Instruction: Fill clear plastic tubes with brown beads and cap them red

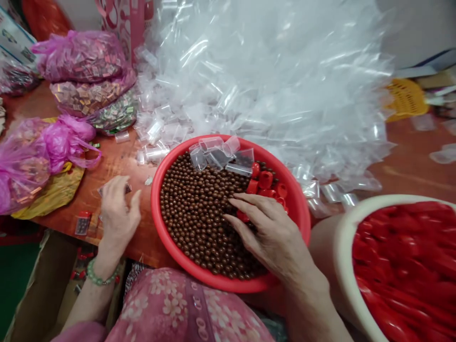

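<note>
A red basin (156,209) holds many small brown balls (199,204), with several clear plastic tubes (213,152) at its back edge and red caps (265,179) at its right. My right hand (267,228) reaches into the basin, its fingers apart over the balls beside the caps, with nothing visible between them. Left of the basin, my left hand (117,209) is over the wooden table, fingers curled near a small clear piece that shows partly behind them; whether they hold it is unclear. A small red-capped clear container filled with dark balls (82,224) lies farther left.
Clear tubes in a large heap (267,80) fill the back. At the right stands a cream tub (344,237) of red caps. Pink bags (81,57) of small pieces sit at the left, above a cardboard box (42,280). A yellow basket (406,99) is back right.
</note>
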Demonstrator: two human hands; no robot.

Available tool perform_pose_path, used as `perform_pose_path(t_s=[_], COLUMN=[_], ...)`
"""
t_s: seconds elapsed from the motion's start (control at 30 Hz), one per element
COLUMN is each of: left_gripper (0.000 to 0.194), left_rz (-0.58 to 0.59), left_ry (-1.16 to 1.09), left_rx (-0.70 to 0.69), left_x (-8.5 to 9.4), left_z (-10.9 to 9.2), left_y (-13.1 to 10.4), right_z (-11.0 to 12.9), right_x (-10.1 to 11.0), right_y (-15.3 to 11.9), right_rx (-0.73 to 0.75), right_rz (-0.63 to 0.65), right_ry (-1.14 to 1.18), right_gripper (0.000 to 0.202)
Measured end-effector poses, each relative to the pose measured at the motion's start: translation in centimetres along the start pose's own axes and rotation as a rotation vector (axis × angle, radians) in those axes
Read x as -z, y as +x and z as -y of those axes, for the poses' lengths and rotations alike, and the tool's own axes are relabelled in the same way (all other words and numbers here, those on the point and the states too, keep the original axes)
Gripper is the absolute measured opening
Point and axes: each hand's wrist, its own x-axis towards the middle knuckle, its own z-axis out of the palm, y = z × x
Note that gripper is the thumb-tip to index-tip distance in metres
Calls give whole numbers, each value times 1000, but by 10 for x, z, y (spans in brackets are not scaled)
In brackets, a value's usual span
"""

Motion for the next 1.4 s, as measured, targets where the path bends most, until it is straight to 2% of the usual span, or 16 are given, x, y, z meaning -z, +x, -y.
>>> perform_pose_path(t_s=[0.1, 0.2, 0.27, 0.33, 0.47, 0.6, 0.7, 0.77, 0.87, 0.97, 1.03, 1.1, 1.2, 1.27, 1.33, 1.4], left_gripper=[25, 30, 28, 26, 23, 23, 21, 22, 20, 16, 17, 19, 23, 22, 24, 25], left_rz=[175, 358, 464, 513, 478, 398, 326, 345, 510, 691, 800, 929, 1139, 1247, 1265, 1128], left_ry=[-148, -60, 41, 96, 94, -50, -373, -627, -892, -982, -1000, -1017, -1097, -1160, -1160, -1072], left_rx=[-271, -578, -743, -839, -931, -887, -759, -639, -470, -362, -331, -339, -371, -362, -332, -301], left_x=[-14, -38, -53, -63, -69, -64, -55, -48, -35, -23, -18, -16, -15, -17, -18, -20], left_z=[-45, -74, -81, -83, -78, -68, -64, -66, -76, -85, -88, -88, -87, -87, -89, -90], left_y=[38, 80, 102, 116, 123, 115, 99, 86, 69, 59, 56, 54, 48, 44, 39, 35], right_z=[0, 1, 0, -2, -6, -6, -2, 2, 9, 11, 8, 0, -10, -14, -15, -16], right_x=[0, 1, 2, 2, 4, 9, 10, 8, 5, 8, 14, 22, 31, 33, 34, 37], right_y=[8, 13, 12, 9, 1, 4, 15, 22, 29, 30, 30, 30, 30, 31, 32, 35], right_rx=[30, 41, 31, 11, -53, -113, -184, -228, -260, -238, -191, -118, 13, 59, 49, 5], right_rz=[21, 29, 30, 38, 57, 23, -29, -60, -53, -20, 50, 197, 494, 619, 634, 591], right_ry=[-20, -40, -45, -41, -1, 135, 289, 423, 641, 803, 885, 945, 1039, 1114, 1118, 994], right_gripper=[22, 22, 21, 21, 19, 19, 26, 34, 38, 33, 32, 35, 39, 41, 42, 43])
